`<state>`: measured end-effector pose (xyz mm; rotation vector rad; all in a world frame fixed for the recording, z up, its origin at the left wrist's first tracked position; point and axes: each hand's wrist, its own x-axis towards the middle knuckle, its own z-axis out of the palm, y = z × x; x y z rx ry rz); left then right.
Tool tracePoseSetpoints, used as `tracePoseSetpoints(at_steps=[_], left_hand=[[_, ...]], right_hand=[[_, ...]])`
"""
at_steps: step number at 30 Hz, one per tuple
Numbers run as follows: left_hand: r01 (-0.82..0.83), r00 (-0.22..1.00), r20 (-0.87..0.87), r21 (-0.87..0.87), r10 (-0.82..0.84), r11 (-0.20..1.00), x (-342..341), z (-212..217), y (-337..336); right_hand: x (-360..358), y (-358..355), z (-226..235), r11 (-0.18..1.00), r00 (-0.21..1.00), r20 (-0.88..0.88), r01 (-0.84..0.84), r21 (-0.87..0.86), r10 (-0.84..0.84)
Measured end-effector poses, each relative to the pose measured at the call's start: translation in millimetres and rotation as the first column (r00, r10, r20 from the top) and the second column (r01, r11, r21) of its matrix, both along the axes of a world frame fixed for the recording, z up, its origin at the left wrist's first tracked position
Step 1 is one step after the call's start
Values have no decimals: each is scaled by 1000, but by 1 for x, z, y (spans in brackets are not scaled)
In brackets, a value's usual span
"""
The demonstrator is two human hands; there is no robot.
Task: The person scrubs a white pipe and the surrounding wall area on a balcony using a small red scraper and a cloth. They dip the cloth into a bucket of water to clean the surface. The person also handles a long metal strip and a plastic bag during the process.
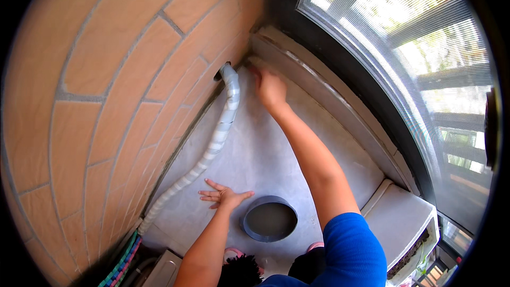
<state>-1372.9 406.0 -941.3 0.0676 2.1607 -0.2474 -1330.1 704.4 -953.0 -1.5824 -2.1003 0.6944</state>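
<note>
My right arm is stretched far out to the corner where the brick wall meets the window ledge. There my right hand [271,89] is closed, its fingertips down at the floor's edge; what they hold, if anything, is blurred and hidden. My left hand [225,197] hangs free over the pale grey floor [260,151], fingers spread and nothing in them. Just right of it stands a round dark grey basin [271,219] with murky grey liquid inside. Between my right hand and the wall, a wrapped pipe [227,111] comes out of a hole in the bricks.
Orange brick wall [106,127] rises along the left, with the pipe running down beside it. A raised ledge [329,106] and a dark-framed screened window [404,32] border the right. A white planter box [398,220] stands at lower right; a multicoloured braided cord [127,260] hangs lower left.
</note>
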Motion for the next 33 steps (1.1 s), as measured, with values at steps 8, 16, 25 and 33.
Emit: tracePoseSetpoints(at_steps=[8, 16, 25, 33], left_hand=[[3, 1000, 7, -20, -3, 1000, 1, 7, 6], [1, 1000, 9, 2, -1, 1000, 0, 4, 2], [-12, 1000, 2, 0, 12, 1000, 0, 1, 2], [-1, 1000, 2, 8, 1, 1000, 1, 1, 2]], right_hand=[[-6, 8, -11, 1000, 1000, 4, -11, -23, 11], [-1, 18, -5, 999, 1000, -13, -16, 32, 17], [2, 23, -13, 996, 997, -23, 79, 30, -78], [7, 22, -10, 995, 995, 7, 100, -12, -100]])
